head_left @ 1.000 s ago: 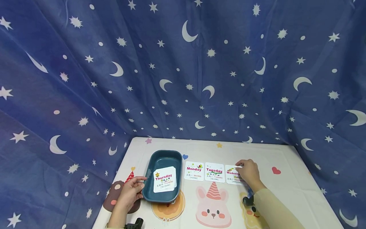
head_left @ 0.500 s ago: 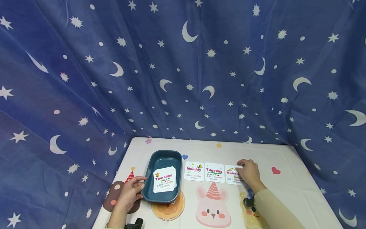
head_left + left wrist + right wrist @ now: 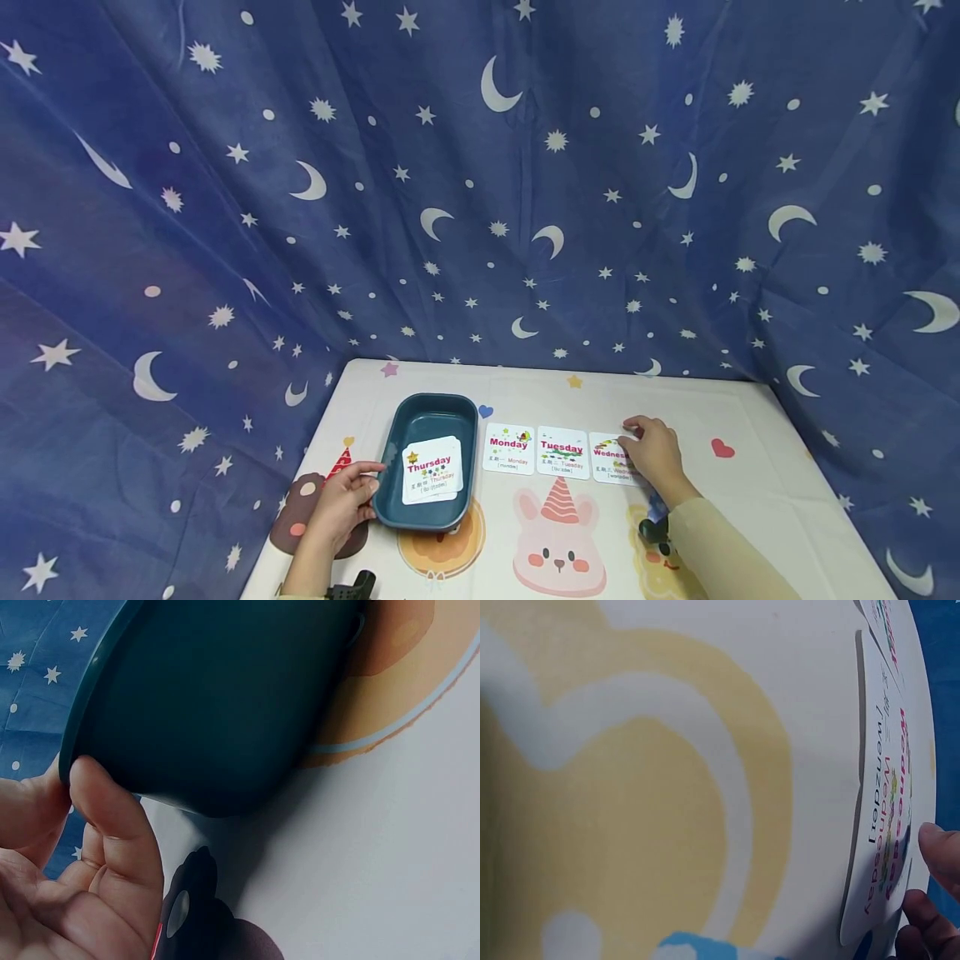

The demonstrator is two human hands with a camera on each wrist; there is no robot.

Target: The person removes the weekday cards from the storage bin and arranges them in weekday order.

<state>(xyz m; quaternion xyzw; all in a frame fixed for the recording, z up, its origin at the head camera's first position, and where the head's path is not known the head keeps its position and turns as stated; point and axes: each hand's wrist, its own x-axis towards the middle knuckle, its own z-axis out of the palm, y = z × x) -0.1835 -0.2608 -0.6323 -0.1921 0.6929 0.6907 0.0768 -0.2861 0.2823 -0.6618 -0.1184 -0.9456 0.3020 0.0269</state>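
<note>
My left hand (image 3: pixel 341 504) pinches the left rim of a dark teal tray (image 3: pixel 420 414); the left wrist view shows thumb and fingers on either side of the rim. A white card reading Thursday (image 3: pixel 431 468) lies face up in the tray, on top of at least one other card. To the right, cards reading Monday (image 3: pixel 510 462), Tuesday (image 3: pixel 562 467) and Wednesday (image 3: pixel 609 471) lie in a row. My right hand (image 3: pixel 656 454) is at the Wednesday card's right side, partly covering it. In the right wrist view, its thumb and fingers are apart, beside the card's edge.
A white tablecloth (image 3: pixel 757 500) printed with cartoon animals and hearts covers the table. Behind and at the sides hangs a blue curtain (image 3: pixel 420 292) with stars and moons. Black wrist devices (image 3: pixel 654 530) sit by both wrists.
The Wednesday card has shifted very slightly left, towards Tuesday. My right thumb and index finger show a little more of a gap. The left hand and tray stay as they were.
</note>
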